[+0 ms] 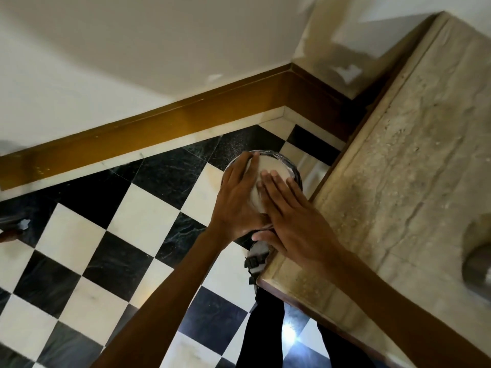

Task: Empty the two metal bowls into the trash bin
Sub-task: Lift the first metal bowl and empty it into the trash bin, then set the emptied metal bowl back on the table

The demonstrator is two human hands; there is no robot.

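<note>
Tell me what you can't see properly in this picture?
- Trash bin: head view, mostly hidden under the metal bowl and both hands; its inside is unseen.
- Bowl contents: hidden, the bowl faces down, left hand and right hand on it.
- Second bowl: blurred, cut off by the right edge.

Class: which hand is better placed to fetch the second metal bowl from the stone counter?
Right, probably. The right hand lies flat on the pale round metal bowl, beside the beige stone counter bearing the second grey metal bowl. The left hand curls round its rim.
</note>
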